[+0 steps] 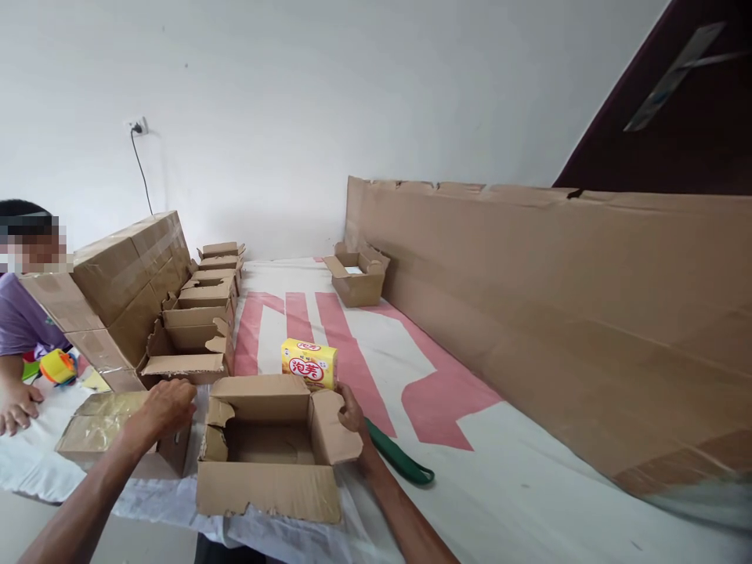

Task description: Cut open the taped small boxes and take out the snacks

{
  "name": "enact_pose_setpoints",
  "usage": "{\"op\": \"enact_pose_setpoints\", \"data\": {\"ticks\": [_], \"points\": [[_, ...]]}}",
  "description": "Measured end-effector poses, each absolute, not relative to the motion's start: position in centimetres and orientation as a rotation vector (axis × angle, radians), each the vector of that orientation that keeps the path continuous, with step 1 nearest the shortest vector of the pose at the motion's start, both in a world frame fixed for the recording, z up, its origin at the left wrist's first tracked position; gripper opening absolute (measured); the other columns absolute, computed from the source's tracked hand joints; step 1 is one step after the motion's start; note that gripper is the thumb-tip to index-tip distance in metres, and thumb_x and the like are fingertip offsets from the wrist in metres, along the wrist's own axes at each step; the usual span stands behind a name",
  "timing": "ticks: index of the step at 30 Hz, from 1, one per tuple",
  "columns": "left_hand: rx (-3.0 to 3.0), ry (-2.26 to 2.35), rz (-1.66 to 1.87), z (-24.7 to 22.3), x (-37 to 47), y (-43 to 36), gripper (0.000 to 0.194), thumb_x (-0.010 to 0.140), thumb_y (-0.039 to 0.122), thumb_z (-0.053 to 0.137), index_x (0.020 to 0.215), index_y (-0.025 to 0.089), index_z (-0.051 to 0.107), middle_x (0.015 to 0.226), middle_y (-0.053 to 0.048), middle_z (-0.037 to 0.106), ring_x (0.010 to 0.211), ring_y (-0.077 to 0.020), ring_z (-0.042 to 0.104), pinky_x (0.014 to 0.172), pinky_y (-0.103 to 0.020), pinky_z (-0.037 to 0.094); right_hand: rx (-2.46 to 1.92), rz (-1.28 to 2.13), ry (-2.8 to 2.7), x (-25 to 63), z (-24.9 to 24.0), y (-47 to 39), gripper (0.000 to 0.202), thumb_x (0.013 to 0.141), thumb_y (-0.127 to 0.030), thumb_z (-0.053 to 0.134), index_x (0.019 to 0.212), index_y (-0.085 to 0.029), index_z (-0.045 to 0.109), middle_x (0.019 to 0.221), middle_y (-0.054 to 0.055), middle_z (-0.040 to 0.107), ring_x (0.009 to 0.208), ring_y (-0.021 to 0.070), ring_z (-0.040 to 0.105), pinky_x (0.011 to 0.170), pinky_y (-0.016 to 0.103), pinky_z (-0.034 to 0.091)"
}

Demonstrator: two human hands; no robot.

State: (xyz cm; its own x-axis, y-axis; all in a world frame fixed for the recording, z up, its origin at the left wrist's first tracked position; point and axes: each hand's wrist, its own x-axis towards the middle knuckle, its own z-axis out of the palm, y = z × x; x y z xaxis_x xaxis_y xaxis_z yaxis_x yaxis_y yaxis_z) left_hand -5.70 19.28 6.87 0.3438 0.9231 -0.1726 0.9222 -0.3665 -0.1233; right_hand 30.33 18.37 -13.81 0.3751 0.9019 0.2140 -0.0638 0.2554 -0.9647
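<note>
An open cardboard box [267,489] stands in front of me near the table's edge, its flaps up and its visible inside bare. My right hand [352,411] grips the right flap of this box. To the left, my left hand [168,403] is closed in a loose fist at the top right edge of a taped cardboard box [99,446]. Its fingertips are hidden, so what they hold, if anything, does not show. Just behind the open box stands a yellow snack box [309,364] with red lettering. A green strap [405,458] lies beside my right forearm.
Several open boxes [185,364] form a row at left, against a stack of taped boxes [123,274]. Another open box [358,290] stands farther back. A tall cardboard panel [529,313] borders the right. Beyond the stack, a person [23,329] sits near a colourful toy [57,366].
</note>
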Motion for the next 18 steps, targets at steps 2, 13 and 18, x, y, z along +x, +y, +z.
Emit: {"op": "enact_pose_setpoints", "data": {"ticks": [2, 13, 18], "points": [[-2.515, -1.736, 0.475, 6.7, -5.8, 19.2, 0.024, 0.090, 0.006, 0.063, 0.105, 0.012, 0.081, 0.118, -0.024, 0.081, 0.120, -0.0413, 0.077, 0.108, -0.053, 0.054, -1.113, 0.815, -0.967, 30.5, -14.0, 18.2, 0.040, 0.069, -0.045, 0.071, 0.106, -0.030, 0.068, 0.097, 0.006, 0.080, 0.088, 0.0311, 0.075, 0.076, 0.041, 0.062], [-2.834, -1.963, 0.512, 6.2, -8.9, 20.5, 0.045, 0.098, 0.039, 0.058, 0.135, 0.023, 0.077, 0.128, -0.010, 0.082, 0.121, -0.0312, 0.075, 0.109, -0.039, 0.055, -1.108, 0.832, -0.972, 30.5, -13.5, 17.6, 0.045, 0.070, -0.043, 0.072, 0.110, -0.024, 0.068, 0.103, 0.011, 0.082, 0.093, 0.0327, 0.076, 0.078, 0.041, 0.064], [-2.859, -1.892, 0.578, 4.1, -9.0, 26.1, 0.051, 0.100, 0.041, 0.055, 0.138, 0.015, 0.076, 0.140, -0.016, 0.080, 0.128, -0.0317, 0.075, 0.113, -0.040, 0.057, -1.093, 0.856, -0.994, 30.4, -13.5, 17.4, 0.047, 0.068, -0.044, 0.072, 0.111, -0.028, 0.067, 0.105, 0.008, 0.082, 0.096, 0.0328, 0.076, 0.080, 0.040, 0.064]]}}
